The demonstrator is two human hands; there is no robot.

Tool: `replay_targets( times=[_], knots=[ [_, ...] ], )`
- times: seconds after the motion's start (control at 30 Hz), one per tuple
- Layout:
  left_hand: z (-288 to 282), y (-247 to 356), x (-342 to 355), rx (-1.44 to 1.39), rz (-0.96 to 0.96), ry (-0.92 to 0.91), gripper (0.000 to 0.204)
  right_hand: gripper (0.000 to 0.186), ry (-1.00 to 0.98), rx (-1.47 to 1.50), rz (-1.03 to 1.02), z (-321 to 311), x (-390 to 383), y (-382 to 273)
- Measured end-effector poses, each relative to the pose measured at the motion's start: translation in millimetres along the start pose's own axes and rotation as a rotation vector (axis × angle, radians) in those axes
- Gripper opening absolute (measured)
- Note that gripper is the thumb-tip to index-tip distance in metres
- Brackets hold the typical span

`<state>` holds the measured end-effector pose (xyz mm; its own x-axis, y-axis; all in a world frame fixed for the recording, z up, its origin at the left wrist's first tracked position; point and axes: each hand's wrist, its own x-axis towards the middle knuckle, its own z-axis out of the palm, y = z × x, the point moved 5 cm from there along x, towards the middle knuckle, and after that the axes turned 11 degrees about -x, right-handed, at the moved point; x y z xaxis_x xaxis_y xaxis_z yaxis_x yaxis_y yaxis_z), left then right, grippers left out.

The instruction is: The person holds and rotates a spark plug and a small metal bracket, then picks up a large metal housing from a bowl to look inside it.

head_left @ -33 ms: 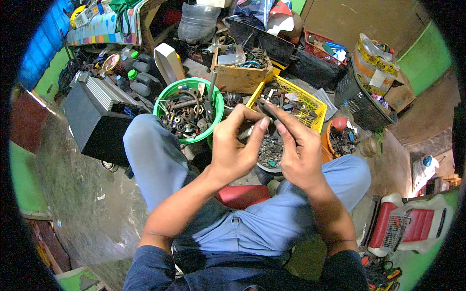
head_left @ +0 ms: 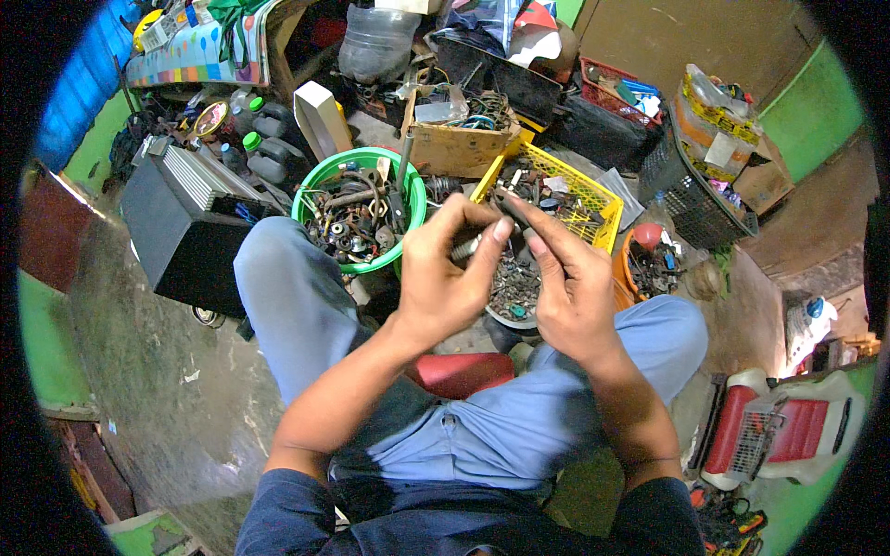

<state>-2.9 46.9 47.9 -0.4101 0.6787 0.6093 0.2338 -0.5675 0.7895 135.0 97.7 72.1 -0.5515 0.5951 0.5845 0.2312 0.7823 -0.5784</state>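
Observation:
In front of me, above a bowl of small metal parts (head_left: pixel 513 306), my hands are raised close together. My right hand (head_left: pixel 577 292) is closed on a dark slim piece (head_left: pixel 515 208), pinched between thumb and forefinger; its kind is not clear. My left hand (head_left: pixel 443 283) has thumb and forefinger curled together beside that piece, and I cannot make out what lies between the fingertips. Behind my hands stand a green basin (head_left: pixel 419 199) full of mixed metal parts and a yellow plastic crate (head_left: pixel 607 199) holding more parts.
A wooden box (head_left: pixel 454 153) with cables stands beyond the basin. An orange tub (head_left: pixel 627 278) sits by my right knee, a black speaker-like box (head_left: pixel 171 227) by my left. Between my legs is a red rounded object (head_left: pixel 461 374). A black crate (head_left: pixel 691 199) stands far right.
My left hand has shifted slightly to the left. My right hand stays in place with the dark slim piece.

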Motion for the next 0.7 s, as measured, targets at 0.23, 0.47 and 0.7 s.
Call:
replay_targets(
  times=[0.23,0.47,0.7],
  knots=[
    [0,3,2,0.021,-0.016,-0.003,0.010,0.036,0.009,0.017,-0.011,1,3,1],
    [6,3,-2,-0.024,0.013,-0.003,0.010,0.038,0.005,0.035,-0.014,3,1,7],
    [3,2,-4,0.029,-0.027,-0.002,0.011,0.043,0.030,-0.040,-0.071,5,3,1]
  ],
)
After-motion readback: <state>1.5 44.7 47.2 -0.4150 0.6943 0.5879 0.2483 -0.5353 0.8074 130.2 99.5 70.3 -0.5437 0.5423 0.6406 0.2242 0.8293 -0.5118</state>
